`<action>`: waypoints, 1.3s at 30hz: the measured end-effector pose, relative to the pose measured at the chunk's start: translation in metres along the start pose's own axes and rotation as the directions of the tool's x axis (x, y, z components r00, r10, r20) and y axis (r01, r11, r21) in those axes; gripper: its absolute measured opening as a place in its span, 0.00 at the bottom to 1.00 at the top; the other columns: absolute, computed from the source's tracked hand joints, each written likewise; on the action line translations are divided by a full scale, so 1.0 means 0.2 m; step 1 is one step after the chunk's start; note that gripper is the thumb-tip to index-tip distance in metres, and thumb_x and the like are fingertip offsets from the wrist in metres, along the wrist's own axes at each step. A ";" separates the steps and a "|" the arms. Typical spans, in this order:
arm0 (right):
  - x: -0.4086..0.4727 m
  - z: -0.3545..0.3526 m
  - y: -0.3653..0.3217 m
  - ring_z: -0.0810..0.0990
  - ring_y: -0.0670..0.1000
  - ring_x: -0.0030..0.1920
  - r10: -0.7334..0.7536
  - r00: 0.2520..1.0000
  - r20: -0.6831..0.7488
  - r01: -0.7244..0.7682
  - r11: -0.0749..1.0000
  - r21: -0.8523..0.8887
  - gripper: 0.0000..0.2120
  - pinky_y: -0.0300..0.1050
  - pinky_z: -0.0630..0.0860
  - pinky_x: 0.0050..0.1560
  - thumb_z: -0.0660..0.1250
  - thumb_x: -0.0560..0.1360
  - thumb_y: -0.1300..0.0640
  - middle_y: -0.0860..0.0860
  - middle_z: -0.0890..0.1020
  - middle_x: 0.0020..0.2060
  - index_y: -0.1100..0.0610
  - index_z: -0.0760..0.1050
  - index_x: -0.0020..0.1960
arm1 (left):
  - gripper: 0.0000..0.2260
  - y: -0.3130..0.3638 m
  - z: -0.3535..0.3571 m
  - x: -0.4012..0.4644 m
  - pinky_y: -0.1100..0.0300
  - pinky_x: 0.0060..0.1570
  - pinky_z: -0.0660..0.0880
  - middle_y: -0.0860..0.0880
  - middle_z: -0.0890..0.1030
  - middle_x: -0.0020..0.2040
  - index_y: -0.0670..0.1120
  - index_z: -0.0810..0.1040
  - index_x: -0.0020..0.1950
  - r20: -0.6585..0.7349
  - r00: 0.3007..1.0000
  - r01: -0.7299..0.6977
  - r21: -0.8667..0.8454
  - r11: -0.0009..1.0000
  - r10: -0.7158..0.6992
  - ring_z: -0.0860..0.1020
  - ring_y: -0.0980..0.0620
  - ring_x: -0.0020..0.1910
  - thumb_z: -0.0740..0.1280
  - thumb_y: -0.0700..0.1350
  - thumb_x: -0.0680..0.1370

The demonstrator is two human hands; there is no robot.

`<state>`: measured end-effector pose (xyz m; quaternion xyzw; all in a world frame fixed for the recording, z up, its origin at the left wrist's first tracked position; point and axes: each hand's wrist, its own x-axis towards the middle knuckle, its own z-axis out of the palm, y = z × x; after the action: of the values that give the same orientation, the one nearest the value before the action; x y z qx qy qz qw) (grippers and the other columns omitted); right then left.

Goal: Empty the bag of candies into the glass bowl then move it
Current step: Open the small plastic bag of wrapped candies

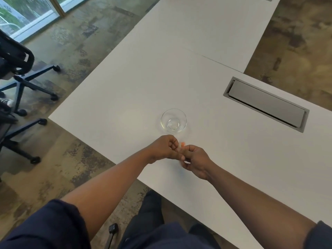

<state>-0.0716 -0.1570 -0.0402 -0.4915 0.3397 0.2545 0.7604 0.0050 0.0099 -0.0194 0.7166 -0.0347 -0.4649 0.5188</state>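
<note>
White table (188,83) fills middle, made of two tops joined by thin seam. Grey cable hatch (265,104) sunk in table at right. Floor (80,51) mottled brown and grey. Black office chairs (21,72) on castors at left. Window (23,13) at top left, daylight and greenery behind.

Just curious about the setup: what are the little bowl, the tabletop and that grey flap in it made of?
Bowl: clear glass, since the table shows through it. Table: smooth matte white, probably laminate. Grey flap: looks like brushed metal or painted plastic; I cannot tell which.
</note>
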 end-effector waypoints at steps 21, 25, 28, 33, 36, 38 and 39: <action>-0.09 -0.13 0.00 0.84 0.51 0.38 -0.071 0.996 -0.054 0.069 0.997 -0.043 0.07 0.42 0.80 0.36 0.76 0.75 0.63 0.57 0.88 0.41 0.55 0.85 0.40 | 0.14 0.05 0.09 0.04 0.57 0.48 0.83 0.39 0.87 0.49 0.35 0.83 0.54 -0.011 0.997 0.075 -0.112 0.991 -0.077 0.87 0.47 0.47 0.79 0.42 0.74; -0.09 -0.13 -0.01 0.82 0.51 0.38 -0.069 0.996 -0.057 0.066 0.996 -0.059 0.08 0.42 0.79 0.36 0.74 0.75 0.63 0.56 0.87 0.40 0.55 0.84 0.38 | 0.04 0.04 0.10 0.06 0.52 0.52 0.84 0.40 0.87 0.45 0.36 0.84 0.51 -0.044 0.994 0.093 -0.136 0.986 -0.100 0.86 0.47 0.43 0.73 0.36 0.78; -0.09 -0.14 -0.01 0.80 0.51 0.35 -0.047 0.998 -0.046 0.048 0.999 0.013 0.07 0.43 0.79 0.35 0.72 0.76 0.64 0.56 0.84 0.37 0.56 0.82 0.39 | 0.05 0.05 0.12 0.07 0.56 0.48 0.84 0.41 0.85 0.44 0.35 0.83 0.52 -0.065 0.992 0.097 -0.145 0.985 -0.107 0.84 0.47 0.41 0.72 0.37 0.79; -0.09 -0.13 -0.03 0.80 0.51 0.35 -0.026 0.999 -0.037 0.025 1.000 -0.015 0.08 0.46 0.80 0.37 0.73 0.76 0.54 0.54 0.81 0.39 0.56 0.75 0.45 | 0.07 0.07 0.16 0.07 0.62 0.40 0.82 0.41 0.85 0.41 0.31 0.81 0.51 -0.118 0.992 0.050 -0.011 0.999 -0.051 0.84 0.48 0.39 0.72 0.34 0.77; -0.09 -0.12 -0.04 0.78 0.49 0.33 -0.053 0.999 -0.009 0.050 0.981 -0.190 0.17 0.44 0.79 0.37 0.73 0.77 0.44 0.52 0.82 0.38 0.57 0.75 0.47 | 0.05 0.07 0.17 0.09 0.61 0.41 0.83 0.40 0.85 0.40 0.33 0.82 0.49 -0.135 0.991 0.028 0.069 0.997 -0.019 0.84 0.49 0.37 0.69 0.32 0.75; -0.09 -0.13 -0.05 0.78 0.48 0.32 -0.073 0.997 0.013 0.073 0.955 -0.288 0.15 0.43 0.79 0.37 0.69 0.81 0.45 0.53 0.82 0.38 0.58 0.77 0.47 | 0.04 0.07 0.17 0.09 0.60 0.42 0.83 0.40 0.84 0.39 0.34 0.83 0.49 -0.146 0.989 0.031 0.117 0.993 -0.014 0.83 0.51 0.36 0.71 0.34 0.76; -0.09 -0.13 -0.05 0.78 0.48 0.32 -0.081 0.996 0.022 0.084 0.944 -0.319 0.14 0.42 0.78 0.37 0.68 0.82 0.47 0.54 0.83 0.39 0.58 0.78 0.47 | 0.05 0.07 0.17 0.09 0.60 0.42 0.83 0.41 0.84 0.39 0.33 0.82 0.50 -0.146 0.989 0.036 0.125 0.992 -0.018 0.82 0.51 0.35 0.71 0.35 0.76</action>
<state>-0.0822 -0.1856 -0.0279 -0.6210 0.2696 0.2762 0.6822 -0.0023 -0.0297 -0.0214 0.7804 -0.0167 -0.4153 0.4671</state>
